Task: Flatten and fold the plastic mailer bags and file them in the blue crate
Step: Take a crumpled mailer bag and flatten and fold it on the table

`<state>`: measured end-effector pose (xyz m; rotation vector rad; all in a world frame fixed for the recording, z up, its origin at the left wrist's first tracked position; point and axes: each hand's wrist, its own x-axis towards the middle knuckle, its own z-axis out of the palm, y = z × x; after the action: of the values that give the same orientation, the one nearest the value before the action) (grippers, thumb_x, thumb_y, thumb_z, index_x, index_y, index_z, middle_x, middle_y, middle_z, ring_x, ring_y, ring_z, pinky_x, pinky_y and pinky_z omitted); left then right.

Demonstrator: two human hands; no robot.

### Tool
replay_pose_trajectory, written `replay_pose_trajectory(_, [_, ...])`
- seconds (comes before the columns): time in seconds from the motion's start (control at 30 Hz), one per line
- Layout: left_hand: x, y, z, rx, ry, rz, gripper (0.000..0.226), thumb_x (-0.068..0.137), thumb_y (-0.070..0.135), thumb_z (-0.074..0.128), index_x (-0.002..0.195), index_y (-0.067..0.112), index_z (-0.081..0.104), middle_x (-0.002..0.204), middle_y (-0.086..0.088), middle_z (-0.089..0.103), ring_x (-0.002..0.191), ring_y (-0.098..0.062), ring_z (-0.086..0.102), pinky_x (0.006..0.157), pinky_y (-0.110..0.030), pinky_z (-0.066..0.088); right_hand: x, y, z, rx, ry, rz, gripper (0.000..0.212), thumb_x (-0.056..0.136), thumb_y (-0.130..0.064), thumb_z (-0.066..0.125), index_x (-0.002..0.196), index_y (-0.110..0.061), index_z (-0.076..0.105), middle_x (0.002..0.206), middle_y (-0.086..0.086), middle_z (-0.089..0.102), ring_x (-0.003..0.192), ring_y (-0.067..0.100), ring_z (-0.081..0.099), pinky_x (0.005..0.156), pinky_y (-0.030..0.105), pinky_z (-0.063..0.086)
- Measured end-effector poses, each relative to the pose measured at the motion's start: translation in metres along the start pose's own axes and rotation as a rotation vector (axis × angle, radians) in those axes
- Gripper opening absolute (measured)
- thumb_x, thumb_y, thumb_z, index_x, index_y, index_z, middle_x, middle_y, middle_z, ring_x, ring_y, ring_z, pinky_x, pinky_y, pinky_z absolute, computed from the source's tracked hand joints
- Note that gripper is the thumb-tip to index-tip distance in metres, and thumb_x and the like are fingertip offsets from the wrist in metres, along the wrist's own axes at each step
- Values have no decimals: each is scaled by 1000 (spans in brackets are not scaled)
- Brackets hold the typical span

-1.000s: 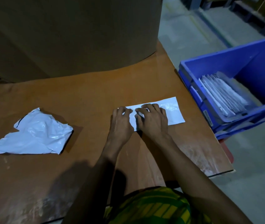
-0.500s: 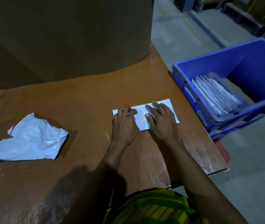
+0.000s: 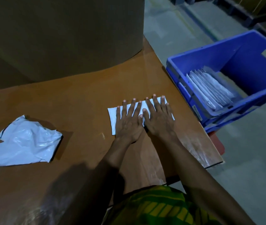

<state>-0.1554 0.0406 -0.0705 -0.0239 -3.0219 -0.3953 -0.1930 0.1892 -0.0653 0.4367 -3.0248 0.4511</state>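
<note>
Compared with a second ago, when the fingers were curled at the left end of the folded mailer bag [image 3: 112, 119], the left hand [image 3: 128, 122] and right hand [image 3: 159, 120] now lie flat side by side across it. Their fingers are straight and fanned, pressing it onto the brown table [image 3: 83, 95] near its right edge. A crumpled mailer bag [image 3: 23, 142] lies well apart on the left, and folded mailers [image 3: 210, 88] stand filed in the blue crate [image 3: 246, 65] beside the table.
</note>
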Motion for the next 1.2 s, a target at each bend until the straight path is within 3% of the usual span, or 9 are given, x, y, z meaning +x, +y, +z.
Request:
replay_pose_trajectory(0.1, [-1, -7, -7, 26, 3, -35, 61, 107, 47, 7, 165, 32, 11, 173, 6, -1, 159, -27, -10, 127, -56, -3, 1, -15, -10, 16, -39, 4, 64, 108, -51, 17, 166, -26, 13, 174, 0, 0, 160, 28, -10, 128, 53, -2])
replay_pose_trajectory(0.17, [-6, -14, -13, 35, 37, -101, 61, 106, 48, 5, 165, 33, 9, 173, 6, -2, 159, -28, -11, 127, -54, -9, 2, -28, -16, 23, -37, -31, 59, 110, -48, 19, 166, -29, 12, 174, -3, -3, 160, 25, -12, 127, 52, -8])
replay_pose_trajectory(0.3, [-17, -29, -14, 50, 64, -207, 63, 106, 46, 7, 166, 28, 11, 174, 2, 6, 160, -31, -2, 127, -54, -3, 6, -39, -3, 14, -43, -67, 60, 108, -50, 14, 165, -34, 16, 174, -5, 2, 160, 24, -8, 127, 52, -6])
replay_pose_trajectory(0.67, [-21, -30, -4, 73, 63, -215, 59, 108, 42, 18, 165, 28, 17, 173, -1, 10, 159, -33, 4, 125, -62, 5, 6, -32, 20, -65, 85, -102, 54, 109, -53, 26, 161, -40, 30, 172, -4, 19, 161, 27, 6, 127, 54, 11])
replay_pose_trajectory(0.87, [-15, -28, -14, 133, -36, -242, 68, 100, 46, 0, 166, 29, 10, 174, 0, 4, 160, -31, -2, 124, -62, -7, 5, -29, 14, -39, -8, -121, 59, 108, -56, 15, 164, -39, 16, 174, -5, 2, 160, 24, -10, 128, 54, 1])
replay_pose_trajectory(1.07, [0, -8, -15, 64, 78, -120, 63, 106, 44, 14, 166, 25, 13, 174, -1, 5, 160, -27, -3, 126, -52, -10, 14, -10, -18, 84, 19, -75, 64, 104, -62, 12, 163, -40, 20, 174, -4, 2, 160, 23, -11, 126, 52, -2])
replay_pose_trajectory(1.2, [10, -3, -3, 42, 42, -112, 64, 107, 45, 6, 166, 22, 4, 174, 0, -3, 159, -24, -12, 128, -53, -6, 12, 4, -10, 116, -41, -97, 58, 108, -59, 18, 163, -41, 19, 174, -4, -2, 160, 21, -12, 127, 50, -3])
